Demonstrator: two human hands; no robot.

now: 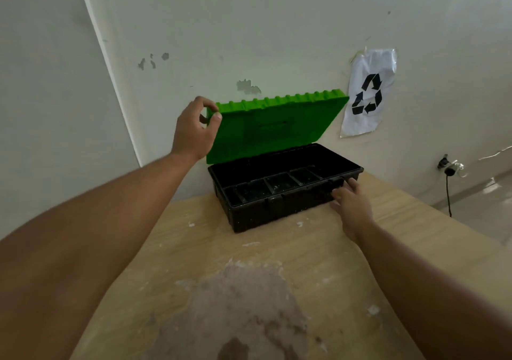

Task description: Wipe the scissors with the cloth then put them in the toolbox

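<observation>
A black toolbox (277,210) stands on the wooden table against the wall, its green lid (271,127) raised. Inside I see a black tray with several small compartments. My left hand (194,129) pinches the lid's upper left corner between thumb and fingers. My right hand (350,204) rests with straight fingers on the front right edge of the box, near a latch. No scissors and no cloth are in view.
The wooden table (249,290) is stained with grey and white patches. A paper with a recycling sign (367,93) is taped to the wall right of the lid. A wall plug with a black cable (447,185) lies at the far right.
</observation>
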